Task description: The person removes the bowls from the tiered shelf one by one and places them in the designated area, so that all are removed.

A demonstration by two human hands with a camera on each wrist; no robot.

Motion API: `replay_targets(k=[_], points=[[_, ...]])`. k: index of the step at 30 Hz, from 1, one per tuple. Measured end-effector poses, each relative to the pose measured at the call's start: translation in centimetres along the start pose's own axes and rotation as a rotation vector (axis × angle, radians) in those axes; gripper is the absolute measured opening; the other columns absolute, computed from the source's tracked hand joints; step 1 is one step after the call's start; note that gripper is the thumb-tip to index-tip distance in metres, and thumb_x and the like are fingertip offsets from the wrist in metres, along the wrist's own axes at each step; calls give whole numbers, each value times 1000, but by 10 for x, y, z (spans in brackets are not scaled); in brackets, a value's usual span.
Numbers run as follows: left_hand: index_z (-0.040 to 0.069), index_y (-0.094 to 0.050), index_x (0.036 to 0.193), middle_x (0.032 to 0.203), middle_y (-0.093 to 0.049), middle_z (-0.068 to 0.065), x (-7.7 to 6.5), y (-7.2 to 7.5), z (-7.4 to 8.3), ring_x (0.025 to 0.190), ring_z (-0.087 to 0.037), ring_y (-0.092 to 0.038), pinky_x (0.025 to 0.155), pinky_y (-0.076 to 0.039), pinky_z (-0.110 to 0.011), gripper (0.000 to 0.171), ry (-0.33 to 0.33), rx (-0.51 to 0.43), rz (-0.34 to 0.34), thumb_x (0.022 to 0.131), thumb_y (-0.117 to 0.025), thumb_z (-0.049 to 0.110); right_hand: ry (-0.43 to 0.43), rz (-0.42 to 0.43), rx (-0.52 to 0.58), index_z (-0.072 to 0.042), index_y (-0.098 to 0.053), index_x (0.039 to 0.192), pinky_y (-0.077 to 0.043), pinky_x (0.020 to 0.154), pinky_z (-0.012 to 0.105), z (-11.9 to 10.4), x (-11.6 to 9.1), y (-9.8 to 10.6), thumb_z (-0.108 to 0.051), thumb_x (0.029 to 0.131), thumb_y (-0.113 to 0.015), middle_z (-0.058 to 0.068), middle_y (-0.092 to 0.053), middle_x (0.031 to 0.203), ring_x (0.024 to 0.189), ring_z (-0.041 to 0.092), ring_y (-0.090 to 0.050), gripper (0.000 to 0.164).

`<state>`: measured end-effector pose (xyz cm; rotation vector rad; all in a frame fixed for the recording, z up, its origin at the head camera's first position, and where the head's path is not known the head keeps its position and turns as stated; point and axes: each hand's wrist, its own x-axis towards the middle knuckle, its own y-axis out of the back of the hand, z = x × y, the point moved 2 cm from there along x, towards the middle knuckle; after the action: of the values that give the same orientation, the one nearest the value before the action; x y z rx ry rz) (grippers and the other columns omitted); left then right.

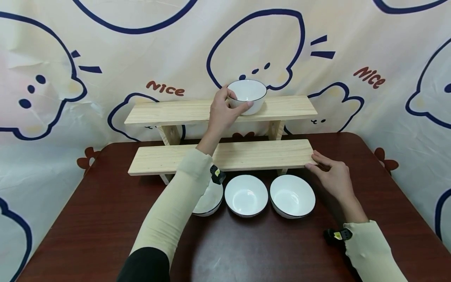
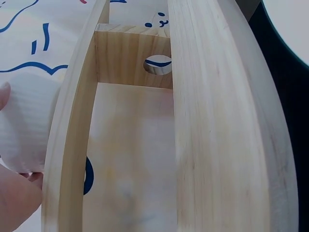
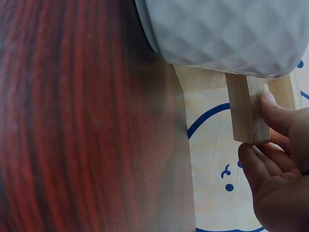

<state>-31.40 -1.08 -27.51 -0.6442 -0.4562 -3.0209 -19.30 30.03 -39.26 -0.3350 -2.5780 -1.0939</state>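
Note:
My left hand (image 1: 225, 107) grips a white bowl (image 1: 251, 94) with a dark rim, thumb on the near side and fingers at the left rim. This bowl is at the upper board (image 1: 169, 111) of a two-tier wooden shelf; whether its base touches the wood I cannot tell. In the left wrist view, part of the bowl (image 2: 26, 125) shows beside the shelf. My right hand (image 1: 332, 174) pinches the right end of the lower board (image 1: 260, 154). The right wrist view shows thumb and fingers around that board end (image 3: 248, 111).
Before the shelf, on the dark wooden table (image 1: 225, 250), stand three white bowls: a left bowl (image 1: 209, 199) partly behind my left sleeve, a middle bowl (image 1: 246, 195) and a right bowl (image 1: 292, 195). A printed cloth (image 1: 151, 58) hangs behind.

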Motion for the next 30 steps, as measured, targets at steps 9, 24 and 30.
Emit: replay_targets(k=[9, 24, 30], points=[[8, -46, 97, 145, -49, -6, -2, 3, 2, 134, -20, -45, 105, -47, -38, 47, -16, 36, -11, 82, -87, 27, -2, 3, 3, 7, -64, 126, -49, 93, 57, -3, 0, 1, -12, 89, -80, 20, -62, 132, 125, 40, -57, 45], [8, -46, 94, 146, -50, -5, -9, 23, 1, 135, -21, -45, 102, -50, -41, 47, -24, -15, -30, 81, -88, 24, -2, 11, 19, 8, -64, 126, -48, 94, 58, -2, 1, 3, -11, 88, -81, 20, -62, 131, 125, 42, -56, 46], [7, -47, 93, 151, -47, -6, -18, 35, -2, 138, -20, -43, 104, -48, -44, 46, -21, -33, -31, 80, -89, 21, 12, 10, 19, 8, -64, 125, -48, 94, 57, -2, 0, 1, -11, 87, -81, 20, -62, 130, 124, 41, -57, 46]])
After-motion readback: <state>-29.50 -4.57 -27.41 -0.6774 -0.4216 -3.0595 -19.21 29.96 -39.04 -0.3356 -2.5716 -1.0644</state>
